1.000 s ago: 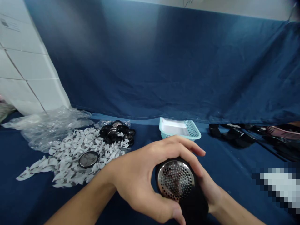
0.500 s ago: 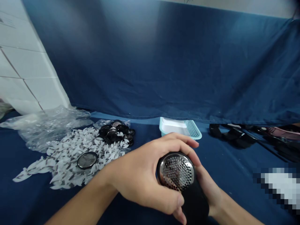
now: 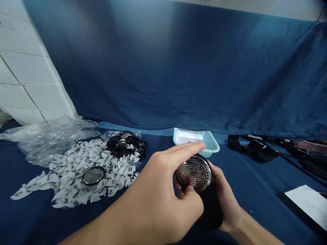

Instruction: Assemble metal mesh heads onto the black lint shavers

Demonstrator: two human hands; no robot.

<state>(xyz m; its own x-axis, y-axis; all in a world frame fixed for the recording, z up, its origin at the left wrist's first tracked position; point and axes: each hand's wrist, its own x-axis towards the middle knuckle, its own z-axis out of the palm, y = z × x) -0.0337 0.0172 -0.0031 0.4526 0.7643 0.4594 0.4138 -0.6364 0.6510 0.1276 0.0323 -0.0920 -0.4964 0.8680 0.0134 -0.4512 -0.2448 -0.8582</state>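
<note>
Black handheld device [image 3: 211, 212] is held, slightly tilted, between both hands over the near part of the blue tabletop [image 3: 255, 194], its perforated metal face [image 3: 196, 174] turned upward. Its body is grasped along one side by the right hand [image 3: 226, 200], that grip closed around it. The metal face is partly ringed by the left hand [image 3: 168, 190], with the thumb bent against its lower edge and the index finger stretched above; how firmly this grip is closed cannot be told. Just beyond, a pale blue basket [image 3: 212, 144] is seen. To the left, a heap of white pieces [image 3: 74, 170] is topped by a dark-rimmed disc [image 3: 94, 175] and flanked by piled black discs [image 3: 125, 144] and clear plastic [image 3: 56, 134]. To the right, black items [image 3: 262, 150] and a white sheet [image 3: 309, 206] are laid out
</note>
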